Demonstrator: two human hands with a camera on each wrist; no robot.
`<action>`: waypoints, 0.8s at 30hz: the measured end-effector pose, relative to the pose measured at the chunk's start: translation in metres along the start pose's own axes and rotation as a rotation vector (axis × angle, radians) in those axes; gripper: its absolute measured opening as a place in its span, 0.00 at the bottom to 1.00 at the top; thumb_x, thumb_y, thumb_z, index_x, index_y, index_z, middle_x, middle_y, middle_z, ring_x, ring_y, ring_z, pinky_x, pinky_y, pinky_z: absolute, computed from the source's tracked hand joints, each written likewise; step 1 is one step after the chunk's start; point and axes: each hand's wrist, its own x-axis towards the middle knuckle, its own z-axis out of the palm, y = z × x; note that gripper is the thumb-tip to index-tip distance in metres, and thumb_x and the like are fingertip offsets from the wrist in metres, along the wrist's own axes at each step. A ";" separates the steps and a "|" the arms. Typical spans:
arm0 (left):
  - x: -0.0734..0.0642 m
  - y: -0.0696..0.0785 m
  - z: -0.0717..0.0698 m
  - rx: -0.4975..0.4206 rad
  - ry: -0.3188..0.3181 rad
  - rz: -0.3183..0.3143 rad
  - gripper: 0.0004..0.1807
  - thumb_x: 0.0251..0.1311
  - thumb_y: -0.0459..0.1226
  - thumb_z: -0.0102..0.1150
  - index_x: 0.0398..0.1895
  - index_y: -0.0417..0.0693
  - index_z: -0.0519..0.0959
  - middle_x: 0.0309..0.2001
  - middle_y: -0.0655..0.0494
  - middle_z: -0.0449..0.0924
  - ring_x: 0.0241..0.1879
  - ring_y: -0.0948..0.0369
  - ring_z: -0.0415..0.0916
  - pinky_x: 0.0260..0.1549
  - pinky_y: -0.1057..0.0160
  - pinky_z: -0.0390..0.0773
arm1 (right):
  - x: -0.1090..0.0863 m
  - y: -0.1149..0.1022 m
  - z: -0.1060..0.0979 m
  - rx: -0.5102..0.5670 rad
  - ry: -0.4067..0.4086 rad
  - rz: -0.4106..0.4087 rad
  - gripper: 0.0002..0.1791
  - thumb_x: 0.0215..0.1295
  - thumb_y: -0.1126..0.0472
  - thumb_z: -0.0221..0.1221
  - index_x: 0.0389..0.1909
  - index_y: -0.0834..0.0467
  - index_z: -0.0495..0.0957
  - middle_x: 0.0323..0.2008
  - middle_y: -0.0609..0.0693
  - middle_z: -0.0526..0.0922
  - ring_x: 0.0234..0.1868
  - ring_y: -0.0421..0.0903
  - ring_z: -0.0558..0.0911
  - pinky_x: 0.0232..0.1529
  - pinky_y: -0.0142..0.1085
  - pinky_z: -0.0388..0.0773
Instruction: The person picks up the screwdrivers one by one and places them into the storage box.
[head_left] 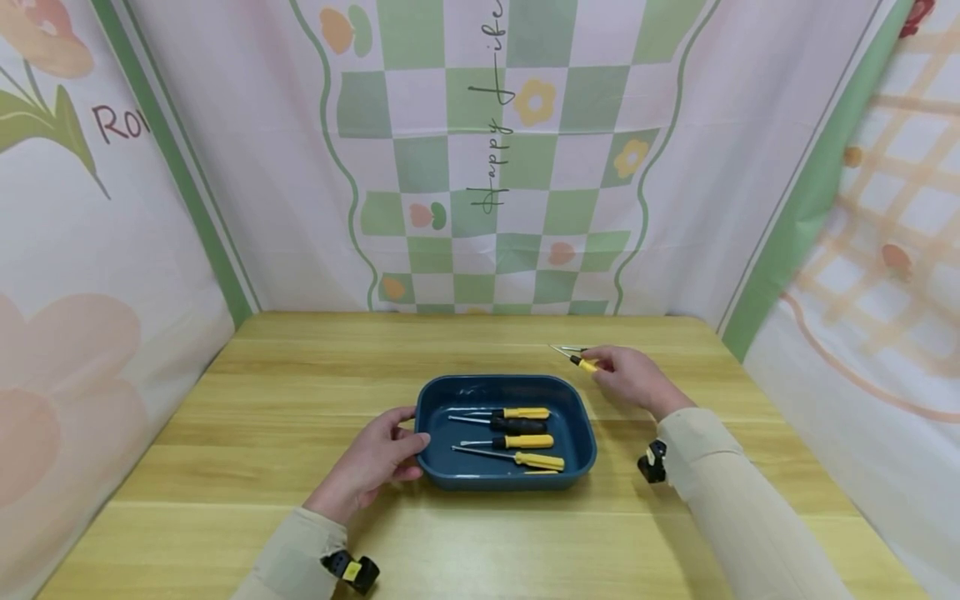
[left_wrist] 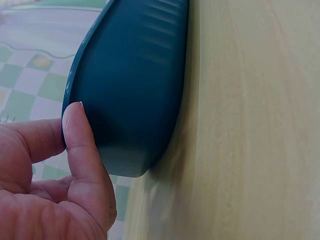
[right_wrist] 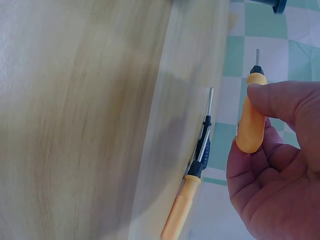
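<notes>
My left hand (head_left: 378, 458) grips the left rim of a dark blue plastic tray (head_left: 504, 482), thumb on one side of the wall and fingers on the other. Inside the tray lie several screwdrivers, among them a black-handled one (head_left: 521, 426) and a yellow-handled one (head_left: 538, 461). Beyond the tray's far right corner, my right hand (head_left: 636, 381) pinches a screwdriver (right_wrist: 251, 122) by its yellow handle, raised above the table. Below it in the right wrist view, another yellow-handled screwdriver (right_wrist: 181, 205) and a black-handled screwdriver (right_wrist: 205, 148) lie on the table.
The wooden table (head_left: 247, 400) reaches back to a printed curtain (head_left: 525, 167), with more curtains at both sides. A small black device (head_left: 652, 462) is strapped to the right wrist, another (head_left: 351, 572) to the left.
</notes>
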 end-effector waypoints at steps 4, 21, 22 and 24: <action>0.000 -0.001 0.000 0.003 0.003 0.000 0.31 0.73 0.36 0.61 0.77 0.44 0.66 0.48 0.43 0.74 0.33 0.57 0.80 0.31 0.65 0.87 | 0.000 -0.003 -0.001 0.015 0.008 -0.014 0.21 0.73 0.64 0.59 0.65 0.63 0.79 0.47 0.60 0.86 0.45 0.53 0.82 0.50 0.52 0.80; 0.001 -0.002 -0.001 0.000 0.010 -0.001 0.31 0.73 0.36 0.61 0.77 0.44 0.66 0.47 0.44 0.74 0.33 0.57 0.80 0.31 0.65 0.87 | -0.002 -0.016 -0.001 0.021 0.004 -0.037 0.22 0.75 0.63 0.58 0.67 0.61 0.78 0.52 0.61 0.85 0.49 0.54 0.83 0.53 0.55 0.81; 0.001 -0.002 -0.001 -0.001 0.010 -0.001 0.31 0.73 0.35 0.61 0.77 0.44 0.66 0.47 0.44 0.74 0.33 0.57 0.80 0.31 0.65 0.87 | -0.002 -0.017 -0.001 0.020 0.004 -0.038 0.22 0.75 0.63 0.58 0.67 0.61 0.78 0.52 0.61 0.85 0.49 0.55 0.83 0.53 0.55 0.81; 0.001 -0.002 -0.001 -0.002 0.009 0.000 0.31 0.73 0.35 0.61 0.77 0.43 0.66 0.47 0.44 0.74 0.32 0.57 0.80 0.31 0.65 0.87 | -0.002 -0.019 -0.001 0.018 0.006 -0.041 0.22 0.75 0.63 0.58 0.67 0.60 0.78 0.52 0.61 0.85 0.49 0.55 0.83 0.53 0.55 0.82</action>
